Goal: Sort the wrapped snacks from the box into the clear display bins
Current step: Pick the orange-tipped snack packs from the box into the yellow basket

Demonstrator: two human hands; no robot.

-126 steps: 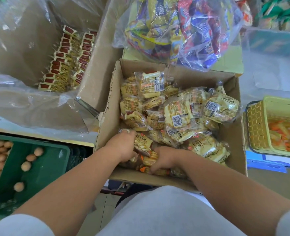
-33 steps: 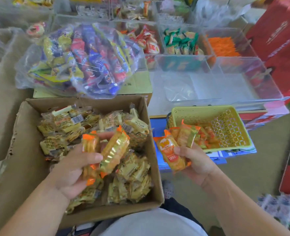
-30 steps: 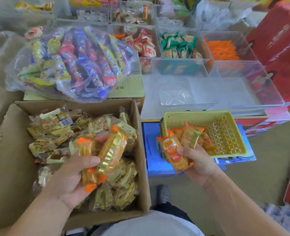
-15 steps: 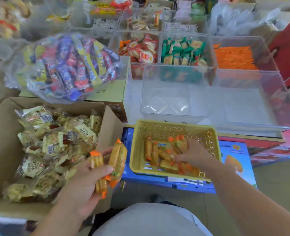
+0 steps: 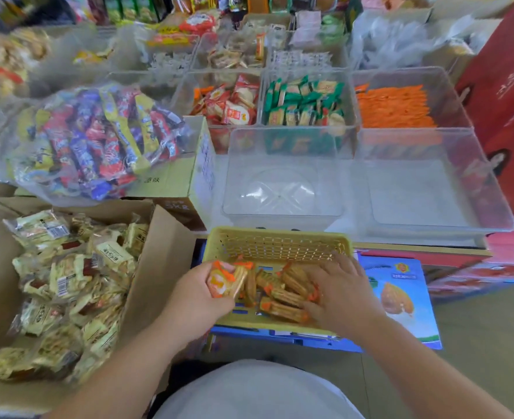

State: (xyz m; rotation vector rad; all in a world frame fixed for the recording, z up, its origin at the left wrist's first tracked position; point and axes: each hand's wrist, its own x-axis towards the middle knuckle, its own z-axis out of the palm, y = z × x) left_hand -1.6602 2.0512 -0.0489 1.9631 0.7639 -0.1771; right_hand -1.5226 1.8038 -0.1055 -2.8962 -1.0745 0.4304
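Head view shows a few orange-ended wrapped snacks (image 5: pixel 227 281) clasped in the left grip (image 5: pixel 195 297), thumb on top and fingers curled beneath, held just over the near-left corner of a yellow mesh basket (image 5: pixel 276 234). To the right of that grip, more snacks of the same kind (image 5: pixel 282 294) lie loose on the basket floor, and the right grip (image 5: pixel 340 291) rests on them with fingers spread and fairly straight, clasping none that I can see. The step in hand looks like dropping the handful in with its fellows; it would go best to lower the packets below the rim before letting go, so none slides off the edge, and to use the flat right grip to level the heap. Left of the left grip stands the cardboard box (image 5: pixel 159 267), well filled with pale-wrapped packets (image 5: pixel 68 282), so much sorting remains. Beyond both grips sit two empty clear bins (image 5: pixel 282 189) (image 5: pixel 418 192); behind those, bins hold red-wrapped crackers (image 5: pixel 231 104), green-wrapped biscuits (image 5: pixel 304 101) and orange sticks (image 5: pixel 394 107). Far left, a clear bag of many-coloured bars (image 5: pixel 92 137) rests on another carton.
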